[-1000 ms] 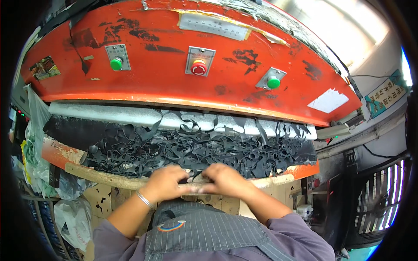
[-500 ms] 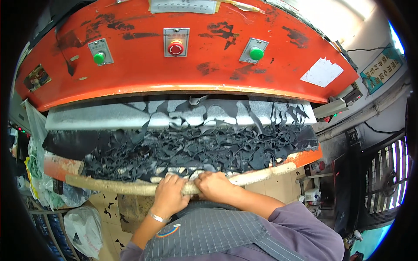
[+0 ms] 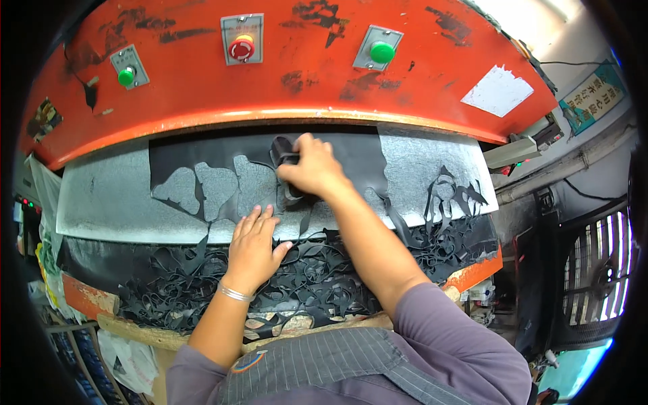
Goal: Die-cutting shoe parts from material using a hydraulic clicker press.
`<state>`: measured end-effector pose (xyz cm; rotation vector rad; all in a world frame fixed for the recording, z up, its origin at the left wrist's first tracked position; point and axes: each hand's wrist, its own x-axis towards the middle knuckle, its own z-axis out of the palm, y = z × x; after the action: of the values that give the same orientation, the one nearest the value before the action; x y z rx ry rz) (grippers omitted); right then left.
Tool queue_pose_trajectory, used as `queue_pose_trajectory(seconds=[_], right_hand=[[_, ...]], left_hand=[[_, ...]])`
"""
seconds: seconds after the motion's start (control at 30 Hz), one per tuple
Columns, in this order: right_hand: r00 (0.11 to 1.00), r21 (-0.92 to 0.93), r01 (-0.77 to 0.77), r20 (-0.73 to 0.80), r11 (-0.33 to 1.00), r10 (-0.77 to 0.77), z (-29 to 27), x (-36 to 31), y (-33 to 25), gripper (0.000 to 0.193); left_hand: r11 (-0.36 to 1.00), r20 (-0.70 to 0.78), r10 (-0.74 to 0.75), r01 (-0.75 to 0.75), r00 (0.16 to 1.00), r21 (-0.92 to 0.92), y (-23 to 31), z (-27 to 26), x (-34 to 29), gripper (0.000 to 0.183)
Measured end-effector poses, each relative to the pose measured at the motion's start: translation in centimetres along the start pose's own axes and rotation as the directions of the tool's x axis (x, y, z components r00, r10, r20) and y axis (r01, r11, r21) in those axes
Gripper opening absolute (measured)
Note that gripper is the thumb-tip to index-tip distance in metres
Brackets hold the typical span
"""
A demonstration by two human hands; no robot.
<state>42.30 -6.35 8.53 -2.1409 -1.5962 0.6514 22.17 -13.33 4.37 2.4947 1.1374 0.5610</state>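
Observation:
On the pale cutting board lies a black sheet with several cut-out gaps along its near side. My right hand is closed on a dark cutting die that rests at the middle of the sheet; part of the die is hidden by my fingers. My left hand lies open, fingers spread, at the board's near edge, with its fingertips on the board. Around and beneath it is a heap of curly black offcuts.
A red-orange machine beam spans the far side, with a red stop button between two green buttons. A worn wooden rail runs along the front. Thin black strips lie on the board's right part.
My hands have left the front rail and reached forward onto the board. More of the board and black sheet now shows from under the beam. My right hand has taken hold of the cutting die.

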Motion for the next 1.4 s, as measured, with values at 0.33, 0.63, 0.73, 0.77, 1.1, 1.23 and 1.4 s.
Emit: queue_pose_trajectory(seconds=[0.33,0.63,0.73,0.77,1.1,1.23,1.4], right_hand=[[0.933,-0.147,0.254,-0.223,0.956,-0.282,-0.3,-1.6,9.6,0.08],[0.877,-0.299,0.324,-0.262,0.898,-0.404,1.0,-4.4,13.0,0.083],[0.874,-0.302,0.328,-0.263,0.895,-0.409,1.3,-4.4,12.9,0.08],[0.866,-0.291,0.338,-0.277,0.895,-0.417,1.3,-4.3,12.8,0.079],[0.861,-0.315,0.348,-0.265,0.883,-0.434,1.2,-4.3,12.7,0.089],[0.962,-0.321,0.164,-0.159,0.933,-0.224,-0.4,-6.4,10.3,0.106],[0.767,0.051,0.321,-0.6,0.946,-0.228,-6.6,-8.3,4.5,0.074]], left_hand=[[0.976,-0.014,0.036,-0.039,0.999,-0.215,1.9,4.7,3.5,0.036],[0.968,0.058,0.196,-0.184,0.979,-0.169,1.5,5.0,3.3,0.044],[0.964,0.062,0.204,-0.189,0.977,-0.184,1.1,5.2,3.3,0.045],[0.963,0.058,0.21,-0.196,0.976,-0.187,1.1,5.3,3.3,0.046],[0.971,0.075,0.2,-0.187,0.977,-0.149,1.3,4.5,3.4,0.051],[0.862,0.023,0.081,-0.059,0.996,-0.503,-1.4,2.7,3.7,0.041],[0.858,-0.536,-0.305,-0.018,0.787,-0.514,-10.2,-8.6,5.6,0.018]])
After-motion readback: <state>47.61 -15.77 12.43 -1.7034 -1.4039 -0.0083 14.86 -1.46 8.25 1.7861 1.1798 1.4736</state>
